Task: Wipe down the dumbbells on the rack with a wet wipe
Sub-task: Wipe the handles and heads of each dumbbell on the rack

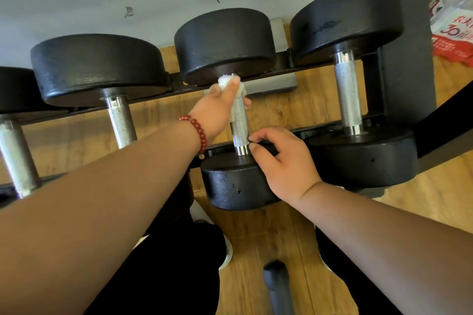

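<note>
Head view, the only one I've got. The dumbbell (240, 133) I'm on sits centre frame across the rack (404, 79), with its far head (225, 43) up top and its near head (230, 181) lower centre.

Those heads look like solid cast lumps, so it's heavy and dead stiff. I'd leave it on the rack and work round it rather than lift. The knurled handle (239, 120) is grippy and will probably snag the wipe. The smooth chrome collar (242, 149) at the near end looks like the slick bit.

The wet wipe (226, 82) is soft and limp, bunched at the top of the handle right under the far head.

The left grip (220, 105) is clamped round the handle with the wipe trapped against the steel. The forearm comes in from lower left, with a red bead bracelet (197, 133) on the wrist.

The right grip (284, 161) is over the near head, fingers loosely curled and holding nothing. The thumb and one fingertip are right at that collar, but I can't tell if they actually touch it.
</note>
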`<state>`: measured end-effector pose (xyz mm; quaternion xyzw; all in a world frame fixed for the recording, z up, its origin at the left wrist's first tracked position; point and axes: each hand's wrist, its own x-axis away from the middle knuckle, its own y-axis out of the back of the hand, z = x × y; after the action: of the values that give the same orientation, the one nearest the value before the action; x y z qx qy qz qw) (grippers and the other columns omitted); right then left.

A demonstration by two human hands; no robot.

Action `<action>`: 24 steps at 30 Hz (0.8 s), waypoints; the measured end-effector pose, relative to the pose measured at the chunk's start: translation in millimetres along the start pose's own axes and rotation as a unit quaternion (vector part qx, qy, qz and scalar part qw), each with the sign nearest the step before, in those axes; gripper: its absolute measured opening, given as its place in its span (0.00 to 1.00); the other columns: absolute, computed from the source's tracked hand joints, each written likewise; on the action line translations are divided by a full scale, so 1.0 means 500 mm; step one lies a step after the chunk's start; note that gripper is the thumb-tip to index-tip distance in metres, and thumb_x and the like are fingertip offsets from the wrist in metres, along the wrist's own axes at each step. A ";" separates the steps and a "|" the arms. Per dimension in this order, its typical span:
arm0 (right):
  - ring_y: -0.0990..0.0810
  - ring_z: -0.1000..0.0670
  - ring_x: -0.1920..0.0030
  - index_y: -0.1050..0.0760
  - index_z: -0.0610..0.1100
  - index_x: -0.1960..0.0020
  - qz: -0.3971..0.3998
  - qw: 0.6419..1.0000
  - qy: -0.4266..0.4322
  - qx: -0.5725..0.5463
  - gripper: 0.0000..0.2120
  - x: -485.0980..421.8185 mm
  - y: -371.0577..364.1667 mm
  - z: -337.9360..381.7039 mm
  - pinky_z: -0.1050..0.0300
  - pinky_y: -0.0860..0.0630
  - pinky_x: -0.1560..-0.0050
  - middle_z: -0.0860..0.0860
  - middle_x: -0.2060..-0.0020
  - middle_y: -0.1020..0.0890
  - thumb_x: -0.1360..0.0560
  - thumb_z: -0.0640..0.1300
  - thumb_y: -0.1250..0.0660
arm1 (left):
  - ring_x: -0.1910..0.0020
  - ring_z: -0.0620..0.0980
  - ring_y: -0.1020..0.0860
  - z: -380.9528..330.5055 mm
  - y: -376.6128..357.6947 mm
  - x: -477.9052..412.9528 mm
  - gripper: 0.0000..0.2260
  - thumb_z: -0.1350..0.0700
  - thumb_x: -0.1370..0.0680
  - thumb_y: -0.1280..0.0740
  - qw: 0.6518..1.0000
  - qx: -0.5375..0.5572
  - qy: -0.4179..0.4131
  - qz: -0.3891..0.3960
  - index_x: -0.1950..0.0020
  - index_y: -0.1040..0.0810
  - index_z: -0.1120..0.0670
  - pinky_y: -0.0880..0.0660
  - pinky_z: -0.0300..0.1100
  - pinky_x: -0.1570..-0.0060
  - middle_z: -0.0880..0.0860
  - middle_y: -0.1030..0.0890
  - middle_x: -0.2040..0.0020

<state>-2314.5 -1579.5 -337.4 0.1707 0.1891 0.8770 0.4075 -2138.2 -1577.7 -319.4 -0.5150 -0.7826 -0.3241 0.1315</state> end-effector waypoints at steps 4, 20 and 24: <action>0.24 0.56 0.47 0.21 0.50 0.49 -0.002 1.000 0.002 -0.006 0.11 -0.001 -0.003 -0.001 0.60 0.27 0.47 0.61 0.53 0.22 0.26 0.53 0.37 | 0.55 0.40 0.27 0.051 -0.013 0.049 0.22 0.35 0.20 0.50 0.989 -0.142 0.006 0.037 0.39 0.30 0.49 0.34 0.36 0.59 0.45 0.24 0.53; 0.24 0.57 0.51 0.21 0.51 0.48 -0.001 1.000 -0.013 -0.009 0.09 0.002 -0.001 -0.002 0.55 0.24 0.44 0.60 0.50 0.22 0.25 0.52 0.37 | 0.45 0.53 0.20 -0.007 0.010 -0.007 0.20 0.38 0.22 0.40 0.998 0.063 -0.015 0.007 0.44 0.23 0.53 0.26 0.53 0.38 0.54 0.18 0.45; 0.24 0.57 0.51 0.21 0.51 0.48 -0.005 1.000 -0.005 -0.006 0.08 0.001 -0.002 -0.005 0.54 0.24 0.46 0.59 0.51 0.22 0.24 0.51 0.36 | 0.43 0.49 0.21 0.013 -0.013 0.007 0.19 0.36 0.23 0.41 0.995 0.099 -0.008 0.023 0.47 0.19 0.47 0.30 0.50 0.35 0.51 0.17 0.46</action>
<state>-2315.4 -1579.2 -340.2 0.1720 0.1824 0.8753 0.4135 -2144.5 -1572.7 -324.5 -0.5196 -0.8000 -0.2381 0.1826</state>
